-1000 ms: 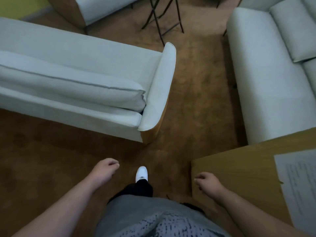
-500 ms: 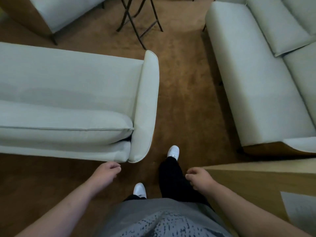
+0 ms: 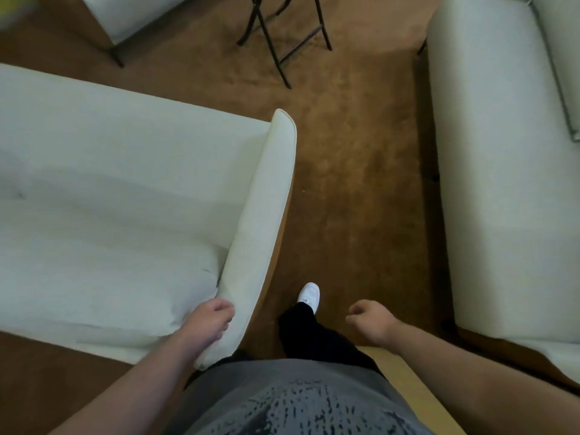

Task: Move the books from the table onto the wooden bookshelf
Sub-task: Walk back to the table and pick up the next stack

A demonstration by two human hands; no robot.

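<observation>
Locating the books is not possible: none is in view, nor is the wooden bookshelf, so no shelf contents can be reported. Only a corner of the light wooden desk shows. The left grip, beside the arm of the white fabric sofa, and the right grip are loosely curled, released, grasping nothing. Expect books to be stiff and moderately heavy; take hold across the spine edge.

A brown carpet covers the floor. A pale sofa stands at the left, its armrest edging a strip of bare carpet, and a second pale sofa faces it at the right. Beyond them, dark crossed metal legs stand near another pale seat at the top left corner.
</observation>
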